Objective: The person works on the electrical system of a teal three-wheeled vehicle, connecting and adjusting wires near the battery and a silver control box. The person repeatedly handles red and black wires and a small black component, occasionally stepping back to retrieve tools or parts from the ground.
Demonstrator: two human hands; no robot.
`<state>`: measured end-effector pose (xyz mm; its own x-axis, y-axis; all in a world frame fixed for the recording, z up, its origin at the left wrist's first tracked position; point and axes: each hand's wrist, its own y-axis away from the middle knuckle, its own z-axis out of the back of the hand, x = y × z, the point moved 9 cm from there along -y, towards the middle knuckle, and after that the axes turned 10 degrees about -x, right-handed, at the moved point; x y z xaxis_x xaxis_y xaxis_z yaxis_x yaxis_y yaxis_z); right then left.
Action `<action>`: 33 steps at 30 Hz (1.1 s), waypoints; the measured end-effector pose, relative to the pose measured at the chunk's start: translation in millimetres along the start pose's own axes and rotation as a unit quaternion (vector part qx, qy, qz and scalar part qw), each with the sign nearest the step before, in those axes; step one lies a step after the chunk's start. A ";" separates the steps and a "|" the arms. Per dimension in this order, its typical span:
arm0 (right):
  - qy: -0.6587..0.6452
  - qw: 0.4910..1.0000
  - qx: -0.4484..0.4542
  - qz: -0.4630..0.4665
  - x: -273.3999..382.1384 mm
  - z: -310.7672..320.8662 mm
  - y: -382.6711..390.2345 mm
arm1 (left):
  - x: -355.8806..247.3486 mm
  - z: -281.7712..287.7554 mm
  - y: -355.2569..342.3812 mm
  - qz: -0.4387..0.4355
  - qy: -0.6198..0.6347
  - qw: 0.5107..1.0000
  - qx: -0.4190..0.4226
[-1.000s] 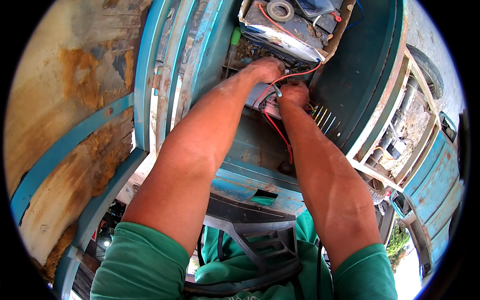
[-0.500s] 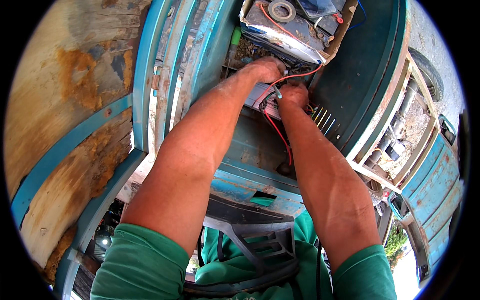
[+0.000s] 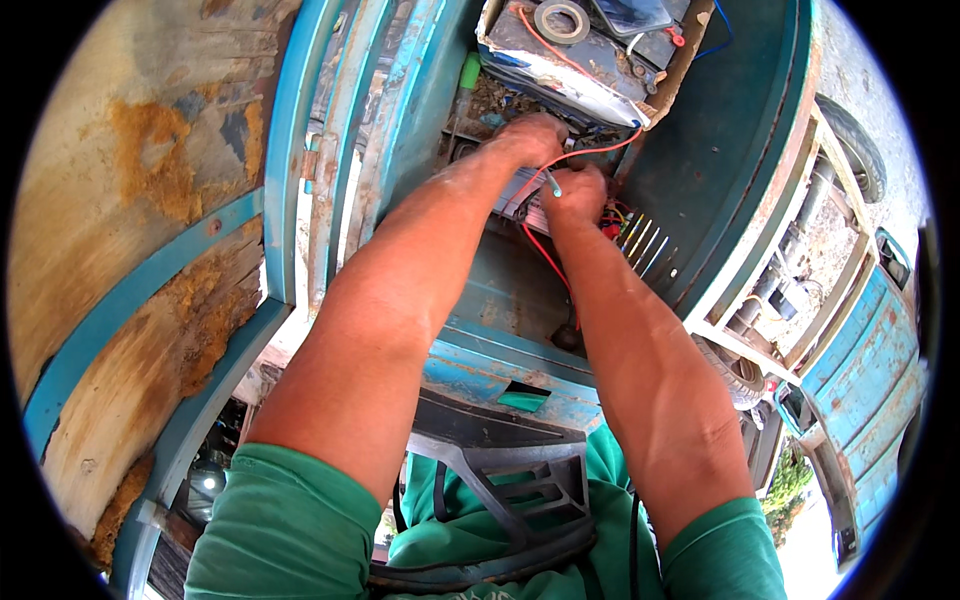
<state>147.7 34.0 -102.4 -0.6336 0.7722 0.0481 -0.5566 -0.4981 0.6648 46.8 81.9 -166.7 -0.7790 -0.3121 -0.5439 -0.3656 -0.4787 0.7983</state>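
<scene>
My left hand reaches into the teal metal compartment, its fingers curled over a spot at the far end of a silver box. What those fingertips grip is hidden. Close beside it, my right hand is closed, and a slim pale-blue rod sticks out on its left side. A red wire arches over both hands from the upper right. More red wire runs down from the silver box toward the compartment's floor.
Beyond my hands a battery sits in a worn carton with a tape roll on top. A green-handled tool stands at the left wall. Several thin colored rods lie right of my right wrist. A wheel shows outside.
My right hand has shifted slightly left, and a red piece with wires now shows beside its wrist. My left hand has barely moved.
</scene>
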 end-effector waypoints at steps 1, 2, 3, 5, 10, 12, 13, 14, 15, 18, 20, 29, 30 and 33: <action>-0.004 1.000 0.016 0.024 5.2 -0.3 4.1 | -2.9 2.8 2.4 -0.004 -0.002 1.000 0.001; 0.019 0.999 0.031 0.026 4.6 -0.4 9.9 | -2.4 3.1 4.0 0.000 0.011 1.000 0.013; 0.045 0.997 0.050 0.034 26.1 14.6 29.6 | 4.9 3.6 6.8 0.010 0.029 0.999 0.019; 0.078 0.992 0.066 0.069 43.4 26.2 48.3 | 2.6 8.1 10.0 0.022 0.035 0.999 0.021; 0.277 0.911 0.169 0.253 55.3 24.8 88.2 | -13.5 3.1 9.6 -0.009 0.088 0.990 0.110; 0.338 0.843 0.272 0.318 59.3 35.3 118.6 | -20.3 5.4 11.0 -0.035 0.076 0.988 0.132; 0.322 0.848 0.275 0.320 57.2 42.6 125.5 | -17.7 5.5 8.2 -0.049 0.067 0.990 0.115; 0.305 0.852 0.279 0.323 53.7 50.1 131.5 | -12.7 1.6 5.7 -0.034 0.065 0.992 0.105; 0.286 0.857 0.283 0.322 51.5 54.1 136.5 | -10.4 -0.7 6.1 -0.019 0.061 0.993 0.098; 0.295 0.822 0.304 0.381 48.9 52.9 151.4 | -12.8 5.9 7.0 -0.008 0.052 0.997 0.048; 0.301 0.811 0.324 0.384 49.6 53.4 151.9 | -16.3 7.5 8.5 -0.006 0.071 0.997 0.030; 0.252 0.855 0.239 0.384 68.9 94.6 125.4 | -0.9 -3.3 1.6 0.056 0.178 0.982 -0.002; 0.211 0.873 0.214 0.384 80.3 112.7 117.5 | 4.8 -9.0 -4.2 0.048 0.169 0.984 0.004; 0.157 0.875 0.144 0.434 95.4 156.6 99.5 | 13.2 -15.1 -14.0 0.024 0.135 0.990 0.011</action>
<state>116.0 119.9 85.1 -0.8922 -0.0170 0.4514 0.3381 -0.6878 0.6424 49.3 72.1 -188.9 -0.6319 -0.5438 -0.5523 -0.3452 -0.4406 0.8287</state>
